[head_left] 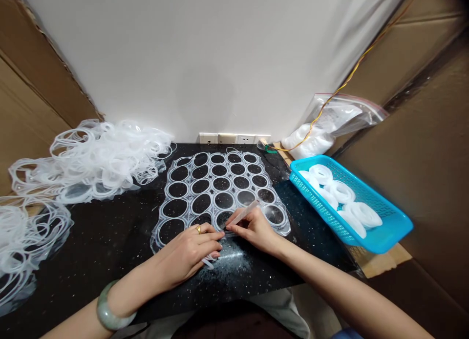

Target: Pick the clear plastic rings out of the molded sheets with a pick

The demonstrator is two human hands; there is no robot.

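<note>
Left hand (186,251): rests palm-down at the lower edge of the sheet, fingers together. It wears a gold ring (198,229) and a jade bangle (112,307). Whether the fingers pinch the sheet or only press on it cannot be told.

Right hand (252,230): thumb and fingers are closed on a clear strip (242,214), which angles up and to the right from the fingertips.

Sheet: the clear plastic sheet (190,190), punched with rows of round holes, lies flat on the counter, center frame. Both hands are at its lower edge.

Handling: the sheet looks light, thin and flexible, and it may slide on the glossy counter. The narrow webs between holes look easy to tear or bend, so the solid outer edge seems the better place to hold.

Rest: a black speckled counter (110,241) runs across the lower frame. Punched scrap (98,158) is heaped at upper left, with more (22,236) at far left. A blue basket (318,202) of white rolls (340,191) sits at right, below a zip bag (340,119).
</note>
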